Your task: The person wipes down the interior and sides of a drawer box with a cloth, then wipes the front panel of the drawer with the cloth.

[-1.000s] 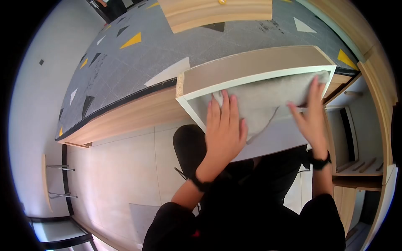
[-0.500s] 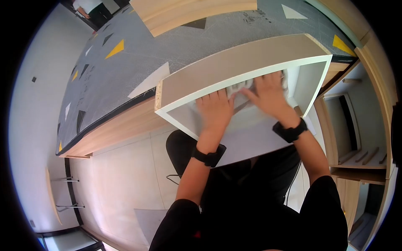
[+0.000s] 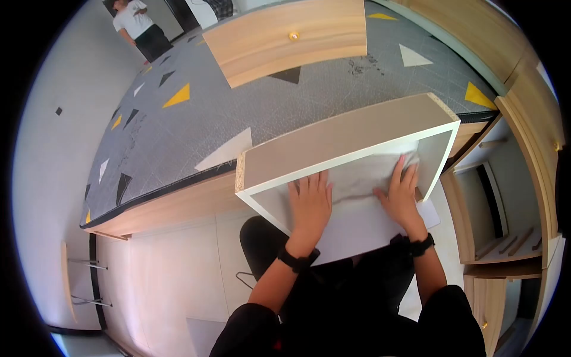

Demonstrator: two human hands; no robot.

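Observation:
A drawer frame point(image 3: 351, 138) with a grey outer side, white edges and bare chipboard ends rests tilted against the mattress edge. A thin pale panel point(image 3: 354, 231) lies partly within the frame and sticks out over my lap. My left hand point(image 3: 310, 205) lies flat on the panel near the left side of the frame, fingers stretched out. Towards the frame's right side, my right hand point(image 3: 402, 199) also lies on the panel with its fingers spread. Both palms face down, and neither hand grips anything.
A wooden drawer front with a knob point(image 3: 279, 50) sits on the grey patterned mattress point(image 3: 217, 104). Open wooden cabinets point(image 3: 493, 273) stand at the right. A person point(image 3: 140, 27) is at the far left, with part of another behind the mattress. A loose board point(image 3: 205, 333) lies on the floor.
My hands have drawn back from deep inside the frame and moved apart on the panel. The view has tilted up, bringing the drawer front's knob and more of the person into sight.

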